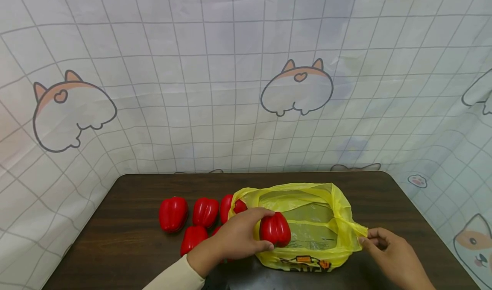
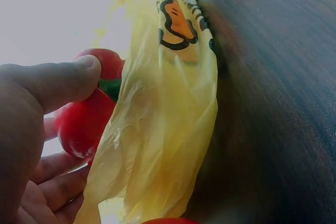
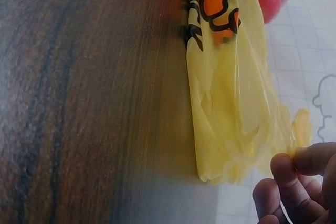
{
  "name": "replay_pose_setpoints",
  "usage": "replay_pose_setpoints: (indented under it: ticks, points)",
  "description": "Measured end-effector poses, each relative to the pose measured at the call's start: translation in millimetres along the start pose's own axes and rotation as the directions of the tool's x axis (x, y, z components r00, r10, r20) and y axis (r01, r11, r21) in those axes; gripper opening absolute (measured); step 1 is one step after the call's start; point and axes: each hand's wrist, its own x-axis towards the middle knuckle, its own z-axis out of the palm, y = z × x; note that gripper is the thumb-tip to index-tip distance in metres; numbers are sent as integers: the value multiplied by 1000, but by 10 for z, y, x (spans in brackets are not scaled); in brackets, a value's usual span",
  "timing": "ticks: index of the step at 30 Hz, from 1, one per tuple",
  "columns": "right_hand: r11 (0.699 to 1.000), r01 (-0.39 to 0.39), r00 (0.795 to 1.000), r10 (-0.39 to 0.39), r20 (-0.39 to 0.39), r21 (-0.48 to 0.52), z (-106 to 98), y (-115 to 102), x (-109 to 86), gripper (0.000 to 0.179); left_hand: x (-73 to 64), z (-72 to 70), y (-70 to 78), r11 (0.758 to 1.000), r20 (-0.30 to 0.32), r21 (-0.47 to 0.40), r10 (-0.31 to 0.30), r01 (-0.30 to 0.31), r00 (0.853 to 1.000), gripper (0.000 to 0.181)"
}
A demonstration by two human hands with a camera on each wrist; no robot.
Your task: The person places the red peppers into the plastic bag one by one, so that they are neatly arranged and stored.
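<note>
My left hand (image 1: pixel 243 234) grips a red bell pepper (image 1: pixel 275 229) at the left side of the mouth of a yellow plastic bag (image 1: pixel 307 260). In the left wrist view, the thumb lies across that pepper (image 2: pixel 86 124), whose green stem shows beside the bag's wall. With thumb and fingertips, my right hand (image 1: pixel 397 256) pinches the bag's right handle. The bag stands with its mouth spread wide, and printed orange and black figures show on its front. In the right wrist view, the pinched yellow plastic (image 3: pixel 247 129) is drawn toward the fingers.
Left of the bag, several more red bell peppers lie on the dark wooden table (image 1: pixel 115 238), among them one at the far left (image 1: pixel 173 214) and one beside it (image 1: pixel 205 212). Some are partly hidden behind my left arm. A white gridded cloth (image 1: pixel 211 89) hangs behind the table.
</note>
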Motion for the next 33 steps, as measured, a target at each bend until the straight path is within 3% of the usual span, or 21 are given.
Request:
replay_pose_setpoints:
  ticks: [16, 23, 33]
  points:
    - [1000, 2, 1000, -2, 2, 1, 7, 25, 10, 66, 30, 52, -12, 995, 51, 99, 3, -8, 999, 67]
    - [1000, 12, 1000, -12, 2, -6, 11, 11, 10, 62, 20, -5, 57, 987, 66, 161, 10, -21, 998, 62]
    - [1000, 9, 1000, -9, -3, 2, 17, -4, 13, 60, -105, -114, 53, 995, 43, 85, 44, -48, 998, 61]
